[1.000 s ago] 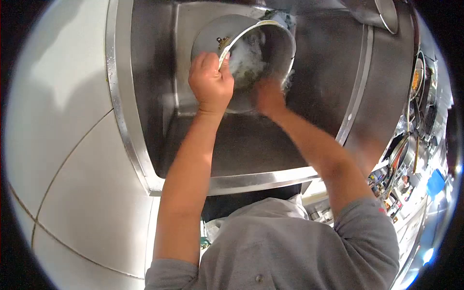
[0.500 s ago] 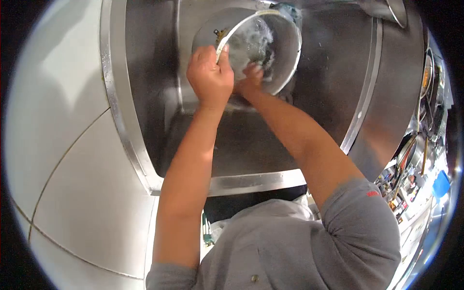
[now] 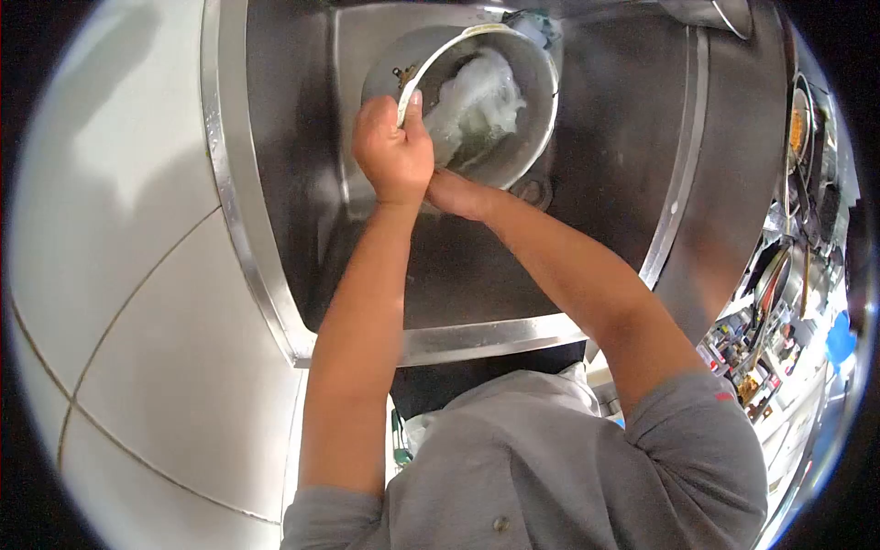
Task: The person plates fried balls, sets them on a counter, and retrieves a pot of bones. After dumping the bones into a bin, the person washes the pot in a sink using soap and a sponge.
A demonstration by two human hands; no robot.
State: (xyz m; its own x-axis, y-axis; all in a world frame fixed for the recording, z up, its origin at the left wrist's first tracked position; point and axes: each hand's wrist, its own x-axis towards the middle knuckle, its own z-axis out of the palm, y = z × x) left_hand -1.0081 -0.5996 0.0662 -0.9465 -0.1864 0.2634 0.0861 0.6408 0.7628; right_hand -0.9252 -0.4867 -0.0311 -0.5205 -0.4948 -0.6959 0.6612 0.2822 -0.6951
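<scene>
A wide round metal pot (image 3: 544, 137) with a pale rim is tilted inside the sink, with cloudy, foamy water (image 3: 481, 96) in it. My left hand (image 3: 394, 151) is closed on the left side of its rim, thumb on top. Against the pot's near side, just below the rim, lies my right hand (image 3: 461, 194); its fingers are hidden behind my left wrist and the pot. A grey round piece (image 3: 383, 75) with a small brown fitting on it shows partly behind the pot.
The deep steel sink (image 3: 495, 341) has a raised metal edge. White tiles (image 3: 147, 348) cover the left side. A metal vessel (image 3: 724, 14) stands at the upper right. A drain (image 3: 533, 191) shows beside the pot. Pans and utensils (image 3: 779, 275) crowd the far right.
My right hand has come out of the pot's inside and moved left and down to its near outer side. The water now shows a thicker patch of white foam. My left hand keeps its grip.
</scene>
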